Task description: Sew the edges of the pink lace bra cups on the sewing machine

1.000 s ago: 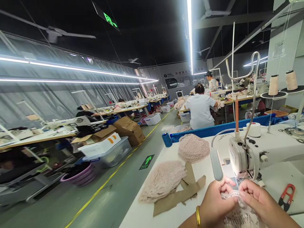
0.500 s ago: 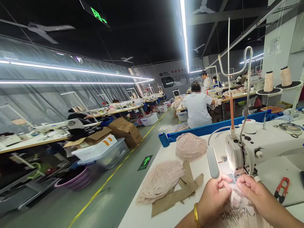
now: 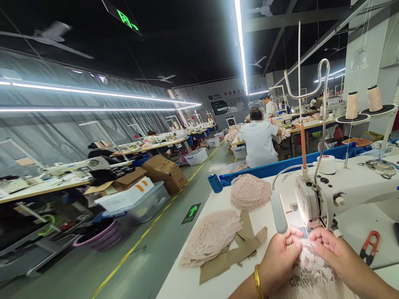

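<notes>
Pale pink lace fabric (image 3: 311, 270) with a fringe-like lower part hangs between my hands, just in front of the needle area of a white sewing machine (image 3: 307, 203). My left hand (image 3: 282, 257), below a gold bangle, pinches the lace's upper edge from the left. From the right, my right hand (image 3: 332, 251) pinches the same edge, thumb on top. The machine's foot and needle are partly hidden behind my fingers. A grey lamp (image 3: 279, 212) hangs beside the machine head, above my left hand. Red-handled thread snips (image 3: 370, 248) lie to the right of my right hand.
Two stacks of pink lace pieces (image 3: 215, 236) and brown fabric strips (image 3: 233, 255) lie on the white table left of my hands. A blue thread spool (image 3: 215, 183) stands at its far corner. Thread cones (image 3: 352, 106) rise behind the machine. A person in white (image 3: 260, 141) sits ahead.
Both hands keep their pinch on the lace near the machine. The fingers and the lace edge have shifted only slightly; the camera view is almost the same.
</notes>
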`<state>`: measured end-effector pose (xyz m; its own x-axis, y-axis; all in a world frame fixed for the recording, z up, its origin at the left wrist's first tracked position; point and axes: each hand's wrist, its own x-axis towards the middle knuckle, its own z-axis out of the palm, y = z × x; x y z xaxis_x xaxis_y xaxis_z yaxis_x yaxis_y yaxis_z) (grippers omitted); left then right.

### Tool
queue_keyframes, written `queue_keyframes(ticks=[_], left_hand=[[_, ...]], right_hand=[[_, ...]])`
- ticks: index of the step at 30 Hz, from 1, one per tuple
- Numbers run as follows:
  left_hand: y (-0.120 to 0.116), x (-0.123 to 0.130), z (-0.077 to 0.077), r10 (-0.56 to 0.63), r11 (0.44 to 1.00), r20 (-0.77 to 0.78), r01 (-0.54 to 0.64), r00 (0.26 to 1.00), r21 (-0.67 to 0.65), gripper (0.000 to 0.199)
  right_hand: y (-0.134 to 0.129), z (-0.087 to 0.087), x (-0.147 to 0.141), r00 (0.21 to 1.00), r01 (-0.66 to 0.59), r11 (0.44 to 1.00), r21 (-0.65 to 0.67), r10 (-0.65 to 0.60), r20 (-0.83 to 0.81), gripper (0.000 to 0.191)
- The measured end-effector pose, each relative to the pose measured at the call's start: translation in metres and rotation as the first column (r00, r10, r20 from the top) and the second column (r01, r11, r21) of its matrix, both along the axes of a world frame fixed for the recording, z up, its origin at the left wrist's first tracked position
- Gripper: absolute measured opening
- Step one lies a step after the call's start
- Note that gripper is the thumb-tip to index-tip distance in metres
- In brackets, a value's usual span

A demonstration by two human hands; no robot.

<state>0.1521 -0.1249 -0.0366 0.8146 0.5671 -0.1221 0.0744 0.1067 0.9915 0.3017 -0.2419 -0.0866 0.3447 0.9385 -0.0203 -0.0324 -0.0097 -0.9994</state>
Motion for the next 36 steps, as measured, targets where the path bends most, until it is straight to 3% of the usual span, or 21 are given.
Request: queue_keyframes(ticks=[21, 30, 36], left_hand=[[0.0006, -0.0034, 0.0049, 0.034, 0.999, -0.032, -0.035, 0.999, -0.013, 0.039], [-0.0005, -0.0029, 0.0070, 0.049, 0.998, -0.038, -0.047, 0.998, 0.037, 0.036], [0.0025, -0.0048, 0.0009, 0.077, 0.992, -0.070, -0.069, 0.995, 0.110, 0.030]], right_hand=[[-0.0002, -0.0068, 0.0041, 0.997, 0.024, 1.000, -0.019, -0.022, 0.072, 0.052], [-0.0018, -0.0038, 0.0026, 0.993, 0.039, 0.999, -0.019, -0.036, 0.116, 0.055], [-0.0036, 0.0001, 0.0029, 0.990, 0.029, 0.999, -0.023, -0.025, 0.140, 0.045]])
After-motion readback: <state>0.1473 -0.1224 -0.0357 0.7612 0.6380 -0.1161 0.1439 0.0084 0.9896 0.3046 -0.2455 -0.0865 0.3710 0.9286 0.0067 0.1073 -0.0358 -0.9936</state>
